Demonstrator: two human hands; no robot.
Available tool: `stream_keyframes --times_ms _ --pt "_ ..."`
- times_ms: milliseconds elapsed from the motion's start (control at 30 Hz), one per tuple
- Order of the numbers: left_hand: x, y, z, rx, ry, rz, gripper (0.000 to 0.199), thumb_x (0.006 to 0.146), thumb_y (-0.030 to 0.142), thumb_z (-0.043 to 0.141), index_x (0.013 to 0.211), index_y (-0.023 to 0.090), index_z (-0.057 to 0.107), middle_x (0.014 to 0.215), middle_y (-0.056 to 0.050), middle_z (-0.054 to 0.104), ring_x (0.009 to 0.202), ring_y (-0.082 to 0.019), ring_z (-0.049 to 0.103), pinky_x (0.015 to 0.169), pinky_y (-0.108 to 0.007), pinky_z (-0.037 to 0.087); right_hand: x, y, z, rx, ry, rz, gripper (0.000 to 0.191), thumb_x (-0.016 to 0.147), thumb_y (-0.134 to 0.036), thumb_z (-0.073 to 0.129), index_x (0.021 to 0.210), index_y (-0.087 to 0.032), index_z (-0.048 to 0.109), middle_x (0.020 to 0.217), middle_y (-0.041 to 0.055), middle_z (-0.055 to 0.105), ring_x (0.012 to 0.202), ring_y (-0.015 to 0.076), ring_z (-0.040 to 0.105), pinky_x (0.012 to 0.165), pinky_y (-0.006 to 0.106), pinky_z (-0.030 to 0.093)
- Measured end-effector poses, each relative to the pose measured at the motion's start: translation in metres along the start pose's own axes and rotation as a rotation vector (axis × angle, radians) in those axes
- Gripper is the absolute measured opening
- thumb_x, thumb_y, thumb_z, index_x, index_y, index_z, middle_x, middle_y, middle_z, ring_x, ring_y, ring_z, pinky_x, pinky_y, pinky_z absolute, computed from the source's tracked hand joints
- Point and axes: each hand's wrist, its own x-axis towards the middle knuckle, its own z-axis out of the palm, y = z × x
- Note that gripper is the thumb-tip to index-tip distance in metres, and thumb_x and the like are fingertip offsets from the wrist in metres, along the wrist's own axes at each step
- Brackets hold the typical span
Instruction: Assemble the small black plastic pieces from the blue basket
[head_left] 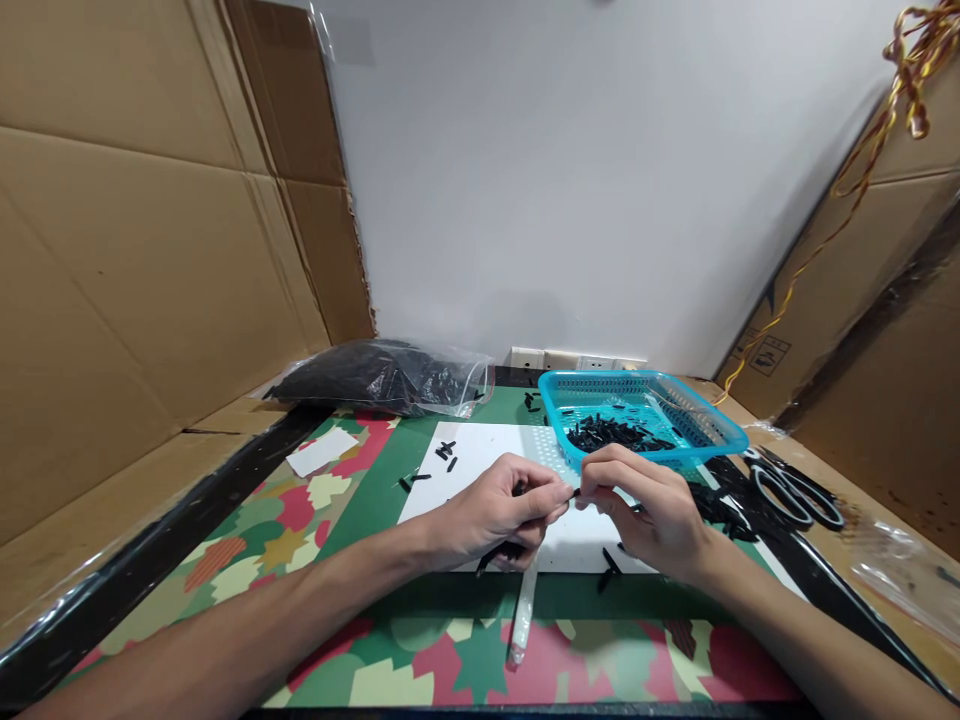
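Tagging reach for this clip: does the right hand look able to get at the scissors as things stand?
Probably yes: the scissors lie to the right of the right hand, handles uncovered, though its fingertips are occupied with a small black piece.

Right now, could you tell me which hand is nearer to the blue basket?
Right. The right hand is just in front of the basket's near edge; the left hand is farther off, over the white sheet.

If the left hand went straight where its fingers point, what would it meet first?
Likely the small black piece between the left hand and the right hand, then the right hand; depth is unclear.
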Motion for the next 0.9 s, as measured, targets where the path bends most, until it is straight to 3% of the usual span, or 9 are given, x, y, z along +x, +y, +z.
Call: stream_keyframes --times_ms 200,367,733,900 --pt "0.0028 0.0038 -0.0046 -0.059 0.137 0.057 0.041 0.093 0.052 0.062 0.074 0.02 0.045 0.047 0.012 0.028 0.036 -0.004 0.029 0.035 -0.015 0.024 -0.0001 0.0038 0.0019 -0.054 0.078 -0.005 0.023 0.093 0.003 0.053 0.098 -0.018 0.061 0.087 0.004 0.062 0.077 0.0127 0.06 0.065 0.024 0.05" --pt "0.0027 0.0053 -0.004 -0.095 0.135 0.059 0.044 0.092 0.051 0.063 0.069 0.02 0.043 0.047 0.012 0.024 0.033 -0.004 0.028 0.032 -0.015 0.019 -0.0006 0.0042 -0.0007 -0.079 0.115 0.03 0.021 0.093 0.0 0.056 0.101 -0.018 0.062 0.091 0.0045 0.063 0.076 0.0125 0.061 0.063 0.023 0.051" --pt "0.0034 0.0018 -0.0005 -0.153 0.114 0.093 0.047 0.09 0.048 0.067 0.063 0.02 0.039 0.046 0.012 0.025 0.032 -0.004 0.029 0.03 -0.014 0.021 -0.003 0.0028 0.0016 -0.393 -0.188 -0.144 0.006 0.1 -0.017 0.056 0.105 -0.017 0.061 0.089 0.0055 0.068 0.067 0.0138 0.06 0.058 0.027 0.043" --pt "0.0031 0.0022 -0.0012 -0.166 0.096 0.064 0.045 0.091 0.047 0.064 0.064 0.02 0.04 0.044 0.012 0.025 0.031 -0.004 0.028 0.03 -0.015 0.021 -0.0055 0.006 0.0018 -0.372 -0.093 -0.099 0.01 0.098 -0.013 0.058 0.107 -0.017 0.059 0.079 0.0021 0.066 0.061 0.0125 0.059 0.057 0.026 0.044"
